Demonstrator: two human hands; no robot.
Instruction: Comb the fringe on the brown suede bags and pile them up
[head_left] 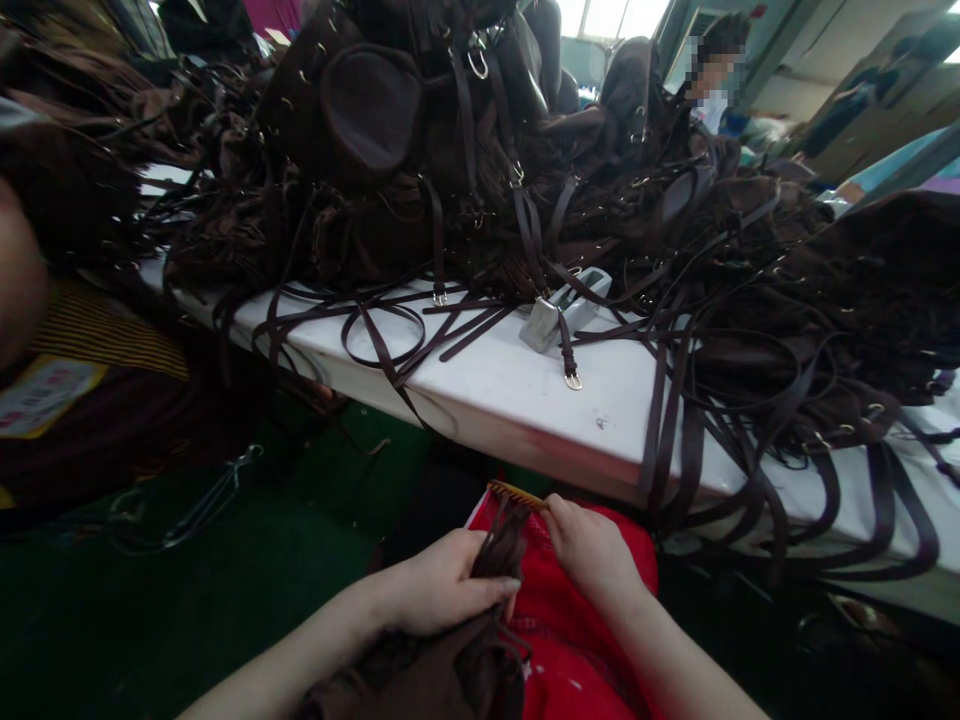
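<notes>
My left hand (pixel 442 585) is closed around a bunch of dark brown fringe strips (pixel 501 545) that rise from a brown suede piece (pixel 420 680) lying on my lap. My right hand (pixel 589 545) pinches an orange comb (pixel 516 493), whose teeth sit in the top of the fringe. Both hands work low in the view, over a red cloth (pixel 570 640) on my lap, just in front of the white table's edge (pixel 525 430).
A big heap of dark brown suede bags (pixel 375 130) and straps (pixel 697 400) covers the white table. A grey metal tool (pixel 562 308) lies among the straps. A person sits at the far side; another person's sleeve is at the left. The floor is green.
</notes>
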